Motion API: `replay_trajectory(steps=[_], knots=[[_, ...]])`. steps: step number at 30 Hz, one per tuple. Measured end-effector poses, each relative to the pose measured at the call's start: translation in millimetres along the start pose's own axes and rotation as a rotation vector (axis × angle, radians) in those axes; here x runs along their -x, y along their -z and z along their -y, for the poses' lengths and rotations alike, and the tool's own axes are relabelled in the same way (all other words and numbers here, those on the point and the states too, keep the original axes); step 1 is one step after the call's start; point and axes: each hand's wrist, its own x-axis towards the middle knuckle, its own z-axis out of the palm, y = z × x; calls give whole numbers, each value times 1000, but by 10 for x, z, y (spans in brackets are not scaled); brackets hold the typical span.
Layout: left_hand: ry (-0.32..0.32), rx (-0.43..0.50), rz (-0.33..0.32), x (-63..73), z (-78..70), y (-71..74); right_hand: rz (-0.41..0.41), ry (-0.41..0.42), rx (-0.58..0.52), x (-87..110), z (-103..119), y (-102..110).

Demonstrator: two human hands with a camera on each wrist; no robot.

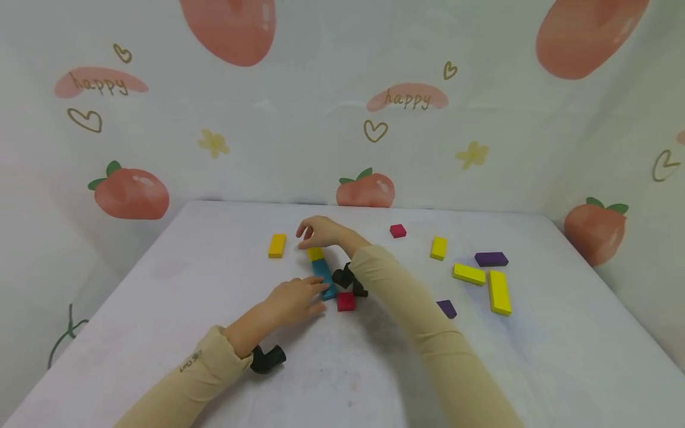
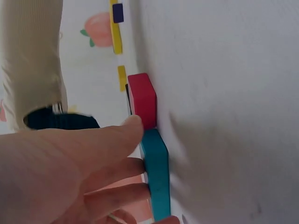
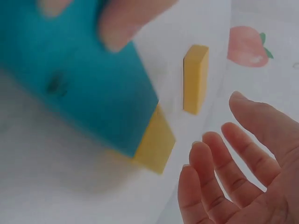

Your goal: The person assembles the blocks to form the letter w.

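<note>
My left hand (image 1: 293, 301) rests its extended fingertips on a long blue block (image 1: 323, 273) that lies flat on the table. In the left wrist view, the thumb is right where the blue block meets a small red block (image 2: 143, 100). A short yellow block (image 1: 316, 254) continues from the blue block's far end. Over that yellow block hovers my right hand (image 1: 323, 232), its fingers spread and loosely bent around nothing, as the right wrist view shows. To its left, an orange-yellow block (image 3: 195, 79) lies by itself.
On the right side of the white table (image 1: 396, 380) lie several yellow blocks (image 1: 500, 292) and two purple blocks (image 1: 491, 259). Another red block (image 1: 398, 230) is near the back edge. Behind stands a printed cloth backdrop (image 1: 299, 131). Black wrist cameras (image 1: 269, 359) sit under both wrists.
</note>
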Motion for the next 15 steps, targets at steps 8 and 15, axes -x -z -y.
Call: replay_trajectory(steps=[8, 15], knots=[[13, -61, 67, 82, -56, 17, 11, -4, 2, -163, 197, -74], [21, -92, 97, 132, -107, 46, 17, -27, 3, -241, 282, -121]])
